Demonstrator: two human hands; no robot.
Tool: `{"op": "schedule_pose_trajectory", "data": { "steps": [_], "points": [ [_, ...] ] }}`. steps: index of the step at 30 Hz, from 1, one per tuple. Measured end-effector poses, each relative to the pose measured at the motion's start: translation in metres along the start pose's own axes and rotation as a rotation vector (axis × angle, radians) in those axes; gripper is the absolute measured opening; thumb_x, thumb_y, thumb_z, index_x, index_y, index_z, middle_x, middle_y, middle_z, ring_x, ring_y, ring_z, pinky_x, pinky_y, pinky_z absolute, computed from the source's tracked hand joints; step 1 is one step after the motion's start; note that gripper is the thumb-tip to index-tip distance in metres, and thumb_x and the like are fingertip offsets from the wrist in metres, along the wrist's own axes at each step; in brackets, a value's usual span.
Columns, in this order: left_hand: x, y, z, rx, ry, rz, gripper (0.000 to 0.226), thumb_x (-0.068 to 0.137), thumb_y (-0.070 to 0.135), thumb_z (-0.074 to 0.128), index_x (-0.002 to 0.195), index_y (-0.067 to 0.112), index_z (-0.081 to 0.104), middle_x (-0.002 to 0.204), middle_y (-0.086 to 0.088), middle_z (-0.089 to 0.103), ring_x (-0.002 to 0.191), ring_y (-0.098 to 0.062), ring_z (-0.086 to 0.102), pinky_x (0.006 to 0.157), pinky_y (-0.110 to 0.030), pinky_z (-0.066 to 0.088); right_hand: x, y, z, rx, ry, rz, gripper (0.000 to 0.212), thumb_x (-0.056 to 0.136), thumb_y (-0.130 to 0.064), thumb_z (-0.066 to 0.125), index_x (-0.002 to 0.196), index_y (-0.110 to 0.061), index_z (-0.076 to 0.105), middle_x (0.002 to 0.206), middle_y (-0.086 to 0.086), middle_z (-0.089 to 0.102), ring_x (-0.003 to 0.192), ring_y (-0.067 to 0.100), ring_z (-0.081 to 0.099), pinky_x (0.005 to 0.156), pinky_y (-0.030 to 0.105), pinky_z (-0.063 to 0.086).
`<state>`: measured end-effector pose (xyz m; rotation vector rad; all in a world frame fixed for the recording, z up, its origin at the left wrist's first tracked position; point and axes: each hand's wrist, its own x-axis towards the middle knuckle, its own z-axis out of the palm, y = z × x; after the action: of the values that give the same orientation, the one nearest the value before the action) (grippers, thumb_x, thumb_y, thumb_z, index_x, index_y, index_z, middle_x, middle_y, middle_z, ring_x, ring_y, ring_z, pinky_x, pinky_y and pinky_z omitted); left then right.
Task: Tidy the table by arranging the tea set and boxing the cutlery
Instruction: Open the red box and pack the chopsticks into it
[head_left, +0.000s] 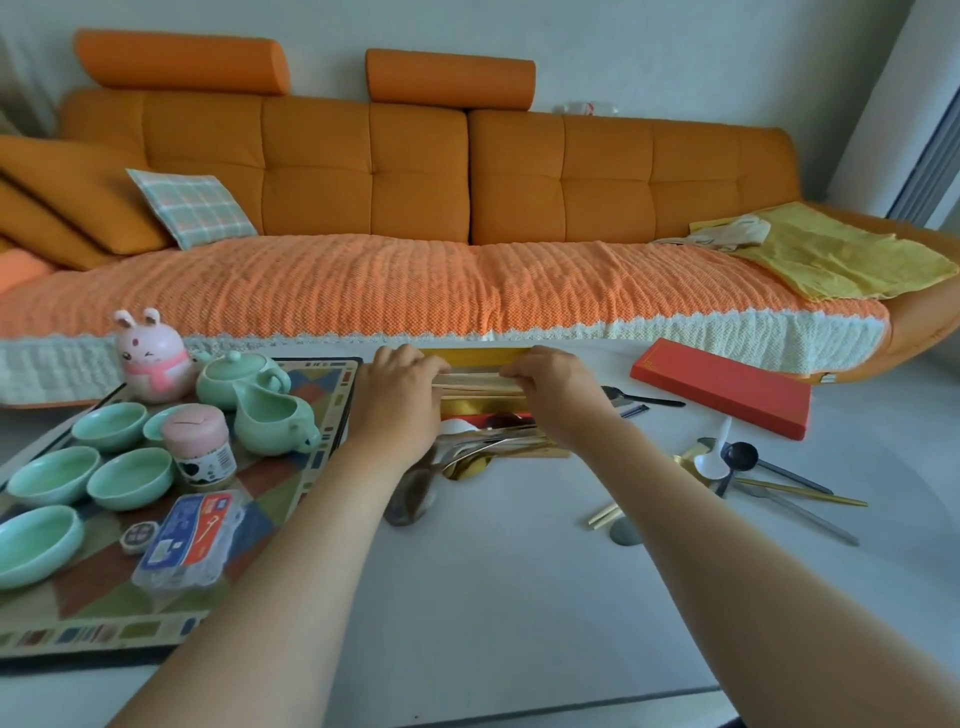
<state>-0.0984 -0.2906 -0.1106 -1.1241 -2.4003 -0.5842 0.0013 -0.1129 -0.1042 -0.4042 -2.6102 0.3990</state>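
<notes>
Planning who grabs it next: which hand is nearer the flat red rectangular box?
Right. Both hands pinch the pale sticks; the right hand is at their end toward the flat red rectangular box, the left hand at the far end, beside the patterned tray.

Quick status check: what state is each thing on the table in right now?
Gold-lined cutlery box: open, partly filled.
Flat red box lid: off, lying on the table.
Pale chopstick bundle: gripped at both ends over the box.
Left hand: grips the bundle.
Right hand: grips the bundle.
Pale green ceramic teapot: lid on, upright.
Pale green cups: upright, empty.
Pink-capped jar: closed.
Loose spoons at right: unboxed.
</notes>
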Motion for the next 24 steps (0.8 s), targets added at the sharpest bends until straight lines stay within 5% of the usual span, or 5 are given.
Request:
{"op": "schedule_pose_trajectory", "data": {
  "steps": [10, 15, 19, 22, 24],
  "points": [
    [0.0, -0.006, 0.011, 0.011, -0.357, 0.003, 0.041, 0.101, 0.036, 0.039, 0.137, 0.024, 0.053, 0.138, 0.001, 0.057, 0.126, -0.024, 0.049, 0.107, -0.04, 0.028, 0.016, -0.007, 0.017, 0.03, -0.119, 0.168, 0.054, 0.091, 0.01, 0.04, 0.125, -0.022, 0.067, 0.122, 0.002, 0.065, 0.104, 0.018, 0.062, 0.086, 0.026, 0.052],
    [0.003, -0.004, 0.01, 0.003, -0.408, -0.031, 0.042, 0.101, 0.043, 0.037, 0.135, 0.026, 0.054, 0.136, 0.0, 0.059, 0.126, -0.024, 0.05, 0.111, -0.042, 0.024, 0.0, -0.012, 0.006, 0.037, -0.256, 0.064, 0.043, 0.092, -0.01, 0.04, 0.121, -0.025, 0.069, 0.109, 0.0, 0.07, 0.081, 0.013, 0.054, 0.056, 0.017, 0.037],
    [0.003, 0.001, 0.008, 0.0, -0.393, -0.039, 0.046, 0.101, 0.044, 0.039, 0.142, 0.026, 0.046, 0.146, 0.001, 0.049, 0.135, -0.024, 0.04, 0.112, -0.044, 0.023, -0.006, -0.008, 0.0, 0.031, -0.316, 0.052, 0.049, 0.091, -0.008, 0.041, 0.132, -0.026, 0.061, 0.121, -0.002, 0.064, 0.096, 0.014, 0.053, 0.078, 0.019, 0.039],
    [0.003, 0.012, 0.005, -0.003, -0.28, 0.015, 0.042, 0.099, 0.04, 0.046, 0.139, 0.026, 0.048, 0.139, 0.002, 0.05, 0.13, -0.023, 0.04, 0.107, -0.041, 0.028, -0.01, 0.002, -0.004, 0.027, -0.158, -0.074, 0.049, 0.082, 0.004, 0.048, 0.119, -0.02, 0.07, 0.121, 0.001, 0.065, 0.112, 0.022, 0.056, 0.095, 0.027, 0.043],
    [0.002, 0.024, 0.001, -0.037, -0.197, 0.075, 0.035, 0.097, 0.036, 0.051, 0.13, 0.026, 0.054, 0.128, 0.004, 0.052, 0.122, -0.021, 0.042, 0.101, -0.037, 0.031, -0.013, 0.008, -0.013, 0.0, -0.061, -0.157, 0.046, 0.076, 0.008, 0.052, 0.106, -0.018, 0.074, 0.106, 0.001, 0.065, 0.1, 0.022, 0.056, 0.089, 0.032, 0.045]
  ]
}}
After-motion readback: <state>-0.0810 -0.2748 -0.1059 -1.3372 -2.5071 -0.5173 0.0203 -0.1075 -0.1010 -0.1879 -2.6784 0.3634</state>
